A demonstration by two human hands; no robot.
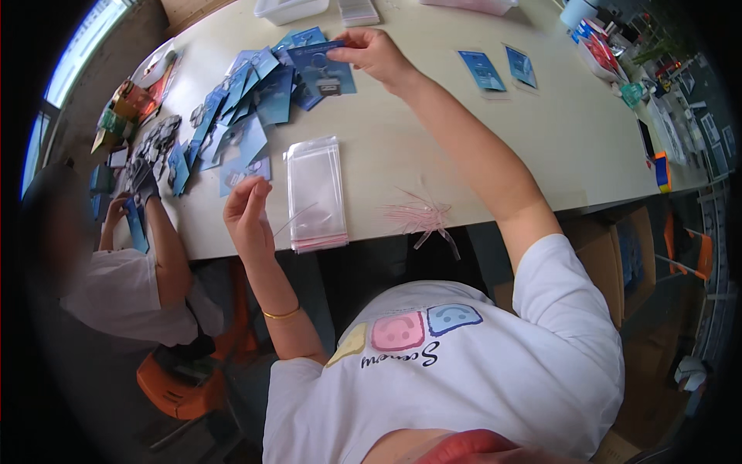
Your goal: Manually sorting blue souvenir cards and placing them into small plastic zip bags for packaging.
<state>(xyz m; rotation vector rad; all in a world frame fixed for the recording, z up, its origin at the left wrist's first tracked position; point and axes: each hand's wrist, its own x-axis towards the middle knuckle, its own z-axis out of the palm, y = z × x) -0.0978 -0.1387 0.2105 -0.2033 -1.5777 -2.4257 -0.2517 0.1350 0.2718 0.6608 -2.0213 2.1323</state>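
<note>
A right hand (371,52) pinches a blue card (323,68) at the far end of a scattered card pile (239,108), while the left hand (247,210) holds a thin clear strip (292,220) between closed fingers beside a stack of clear bags (315,192) on the pale table (433,139).

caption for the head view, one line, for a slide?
Right hand picks a blue printed card from the pile while left hand pinches a thin strip beside the stack of clear plastic sleeves.
</note>
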